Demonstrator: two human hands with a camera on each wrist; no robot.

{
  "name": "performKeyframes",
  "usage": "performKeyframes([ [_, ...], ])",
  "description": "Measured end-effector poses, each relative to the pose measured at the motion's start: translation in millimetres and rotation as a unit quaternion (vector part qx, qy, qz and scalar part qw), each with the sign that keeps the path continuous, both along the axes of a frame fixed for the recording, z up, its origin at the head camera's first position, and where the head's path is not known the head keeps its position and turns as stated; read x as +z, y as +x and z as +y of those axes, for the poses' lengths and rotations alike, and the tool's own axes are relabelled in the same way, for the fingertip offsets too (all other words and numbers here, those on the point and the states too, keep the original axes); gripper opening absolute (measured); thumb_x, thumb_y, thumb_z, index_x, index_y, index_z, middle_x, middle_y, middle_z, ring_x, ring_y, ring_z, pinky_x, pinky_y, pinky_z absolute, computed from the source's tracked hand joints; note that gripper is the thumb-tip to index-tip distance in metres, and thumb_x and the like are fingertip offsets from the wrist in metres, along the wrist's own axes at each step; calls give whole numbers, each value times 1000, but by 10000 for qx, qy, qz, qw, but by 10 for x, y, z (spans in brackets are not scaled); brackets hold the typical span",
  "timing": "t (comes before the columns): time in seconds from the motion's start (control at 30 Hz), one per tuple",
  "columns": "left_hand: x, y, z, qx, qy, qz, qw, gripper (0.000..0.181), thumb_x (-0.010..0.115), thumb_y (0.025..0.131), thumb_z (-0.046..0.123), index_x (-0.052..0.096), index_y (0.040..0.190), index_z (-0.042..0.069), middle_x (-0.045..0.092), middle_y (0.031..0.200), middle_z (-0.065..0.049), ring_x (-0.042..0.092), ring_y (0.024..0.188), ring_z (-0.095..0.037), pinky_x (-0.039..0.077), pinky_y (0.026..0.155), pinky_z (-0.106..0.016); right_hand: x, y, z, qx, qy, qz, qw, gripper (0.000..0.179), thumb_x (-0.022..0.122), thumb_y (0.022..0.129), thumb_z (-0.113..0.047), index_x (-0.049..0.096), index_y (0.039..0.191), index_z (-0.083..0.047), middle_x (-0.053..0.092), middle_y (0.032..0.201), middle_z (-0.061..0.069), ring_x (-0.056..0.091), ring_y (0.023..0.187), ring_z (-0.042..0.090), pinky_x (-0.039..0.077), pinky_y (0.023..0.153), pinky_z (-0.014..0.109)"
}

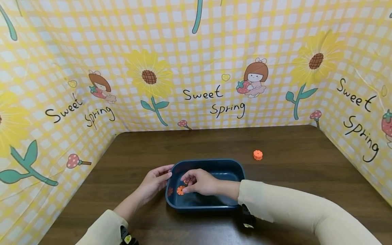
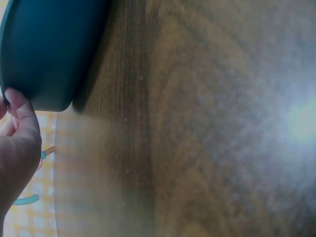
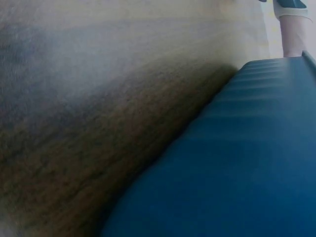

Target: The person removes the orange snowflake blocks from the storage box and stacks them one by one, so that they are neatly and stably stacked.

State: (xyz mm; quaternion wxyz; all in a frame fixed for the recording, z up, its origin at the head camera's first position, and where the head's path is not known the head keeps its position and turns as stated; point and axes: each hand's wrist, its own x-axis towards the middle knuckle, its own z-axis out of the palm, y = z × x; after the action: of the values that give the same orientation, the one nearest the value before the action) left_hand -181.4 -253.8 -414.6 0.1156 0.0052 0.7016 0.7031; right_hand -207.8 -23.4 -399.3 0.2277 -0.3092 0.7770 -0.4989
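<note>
A dark blue rectangular tub [image 1: 205,207] stands on the table. My left hand [image 1: 152,182] grips its left rim, thumb on top; the left wrist view shows the thumb and fingers [image 2: 23,111] at the tub's edge. Inside the tub, my right hand [image 1: 200,182] has curled fingers and pinches an orange notched disc [image 1: 180,190] at its edge, near the left wall. A bit more orange [image 1: 185,182] shows between the fingers, partly hidden. In the right wrist view, the tub's outer wall [image 3: 222,163] fills the lower right and the right hand is out of sight.
Another orange notched piece [image 1: 258,155], thicker like a stack, lies on the brown wooden table [image 1: 291,163] behind the tub to the right. A yellow checked cloth [image 1: 196,61] with printed flowers encloses the table's back and sides.
</note>
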Motion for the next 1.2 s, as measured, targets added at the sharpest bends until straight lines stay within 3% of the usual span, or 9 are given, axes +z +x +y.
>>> performKeyframes([
  [0.4,2,-2,25,-5,64,-17,10000,46,56,99,11,44,141,-6,58,121,-14,60,106,-20,50,90,-31,-91,-61,-57,292,582,142,9978,28,76,84,-6,67,110,-5,63,96,6,56,83,12,49,75,23],
  [1.2,-12,-1,-8,-95,50,-21,9999,50,57,100,14,42,142,-6,55,125,-16,58,109,-20,50,90,-32,-137,-47,-158,179,1213,614,9905,35,79,82,-13,71,116,-15,59,84,1,51,74,12,42,65,25],
])
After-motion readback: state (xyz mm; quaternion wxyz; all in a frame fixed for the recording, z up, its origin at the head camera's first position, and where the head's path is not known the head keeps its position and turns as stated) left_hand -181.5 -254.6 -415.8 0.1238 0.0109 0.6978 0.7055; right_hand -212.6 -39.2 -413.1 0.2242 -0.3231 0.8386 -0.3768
